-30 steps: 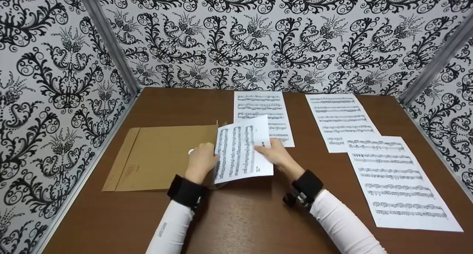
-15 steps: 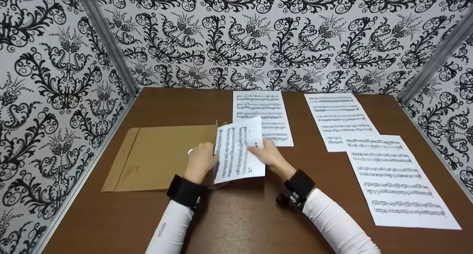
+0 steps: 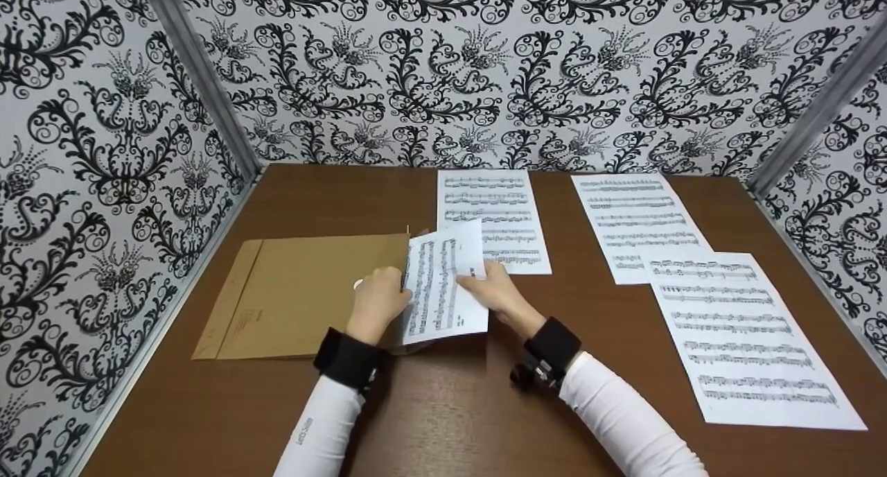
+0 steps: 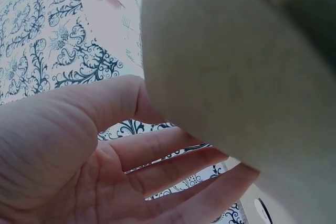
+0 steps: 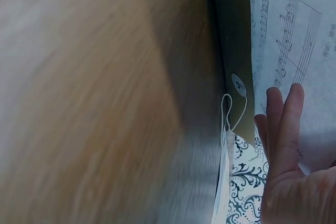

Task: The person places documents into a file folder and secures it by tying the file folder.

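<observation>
Brown envelope (image 3: 305, 293) mouth held by left hand (image 3: 378, 300), music sheet (image 3: 443, 283) seemingly partly inside, right hand (image 3: 495, 293) pressing it

Brown table (image 3: 443, 421), black-and-white patterned walls (image 3: 485, 68)

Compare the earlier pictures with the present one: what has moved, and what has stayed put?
The right hand has pushed the music sheet leftward, deeper into the brown envelope, so less of the page shows. The left hand keeps its grip on the envelope's open end. The three sheets lying on the table have not moved.
</observation>
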`<state>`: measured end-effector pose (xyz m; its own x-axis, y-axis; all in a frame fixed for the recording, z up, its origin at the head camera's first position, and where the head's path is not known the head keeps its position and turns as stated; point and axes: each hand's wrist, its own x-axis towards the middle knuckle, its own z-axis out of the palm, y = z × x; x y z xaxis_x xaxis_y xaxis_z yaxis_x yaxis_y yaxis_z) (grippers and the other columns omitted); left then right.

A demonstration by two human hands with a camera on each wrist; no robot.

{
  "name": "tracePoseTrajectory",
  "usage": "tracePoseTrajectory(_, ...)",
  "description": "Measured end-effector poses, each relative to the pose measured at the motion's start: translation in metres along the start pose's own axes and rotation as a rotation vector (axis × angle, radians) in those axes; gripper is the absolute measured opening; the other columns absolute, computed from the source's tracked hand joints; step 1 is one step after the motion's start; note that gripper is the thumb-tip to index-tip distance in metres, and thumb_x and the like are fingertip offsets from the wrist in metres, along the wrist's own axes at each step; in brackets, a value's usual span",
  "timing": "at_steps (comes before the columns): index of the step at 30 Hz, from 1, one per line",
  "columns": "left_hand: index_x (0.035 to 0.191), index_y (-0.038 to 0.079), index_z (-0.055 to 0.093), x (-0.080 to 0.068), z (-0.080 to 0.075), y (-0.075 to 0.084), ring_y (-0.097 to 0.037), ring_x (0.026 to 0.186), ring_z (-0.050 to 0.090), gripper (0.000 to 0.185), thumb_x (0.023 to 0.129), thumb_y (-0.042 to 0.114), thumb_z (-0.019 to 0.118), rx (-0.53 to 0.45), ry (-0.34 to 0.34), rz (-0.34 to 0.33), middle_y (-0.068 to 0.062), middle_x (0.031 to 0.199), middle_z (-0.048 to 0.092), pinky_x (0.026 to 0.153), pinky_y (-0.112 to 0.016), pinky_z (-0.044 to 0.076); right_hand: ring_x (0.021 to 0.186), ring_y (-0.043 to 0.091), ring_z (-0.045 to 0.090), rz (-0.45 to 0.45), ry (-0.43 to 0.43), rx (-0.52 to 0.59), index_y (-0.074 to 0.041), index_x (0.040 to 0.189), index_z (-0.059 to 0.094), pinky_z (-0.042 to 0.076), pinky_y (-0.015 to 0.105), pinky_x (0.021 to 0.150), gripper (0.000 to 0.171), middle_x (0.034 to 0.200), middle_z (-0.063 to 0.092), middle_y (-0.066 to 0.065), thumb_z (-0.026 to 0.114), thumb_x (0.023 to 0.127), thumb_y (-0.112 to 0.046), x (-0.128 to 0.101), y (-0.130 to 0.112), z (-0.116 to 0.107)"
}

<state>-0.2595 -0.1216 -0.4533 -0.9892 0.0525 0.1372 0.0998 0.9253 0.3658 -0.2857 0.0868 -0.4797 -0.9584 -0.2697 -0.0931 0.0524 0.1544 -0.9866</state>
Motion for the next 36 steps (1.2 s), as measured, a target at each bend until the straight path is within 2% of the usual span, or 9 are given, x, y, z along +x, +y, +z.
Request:
tracePoseTrajectory(11,0.076,0.001,0.067,-0.001,0.001,0.000,-0.041,0.076,0.071,0.019,0.085,0.016,0.073,-0.003,0.005,0.005,-0.020,0.086,0.075,0.064,-0.051,0.052,0.093,0.028,0.078,0.001,-0.021,-0.018,0.002,0.137,0.060,0.065,0.036,0.076,0.040,0.123,0.071,0.029,0.057,0.098,-0.001,0.005,-0.003,0.007)
tracePoseTrajectory(20,0.079,-0.001,0.069,-0.002,-0.002,0.002,-0.043,0.081,0.073,0.017,0.085,0.015,0.072,0.013,0.005,-0.004,-0.022,0.090,0.075,0.069,-0.054,0.055,0.082,0.021,0.077,0.013,0.017,-0.061,0.008,0.131,0.062,0.064,0.030,0.069,0.036,0.118,0.072,0.030,0.059,0.096,-0.001,0.009,-0.005,0.014)
tracePoseTrajectory(36,0.085,-0.001,0.071,0.000,-0.004,0.002,-0.042,0.081,0.072,0.016,0.086,0.015,0.071,0.000,-0.040,-0.025,-0.021,0.092,0.076,0.070,-0.053,0.055,0.097,0.031,0.077,0.026,-0.003,-0.046,0.004,0.135,0.060,0.064,0.033,0.078,0.039,0.125,0.069,0.030,0.059,0.097,-0.003,0.010,-0.007,0.018)
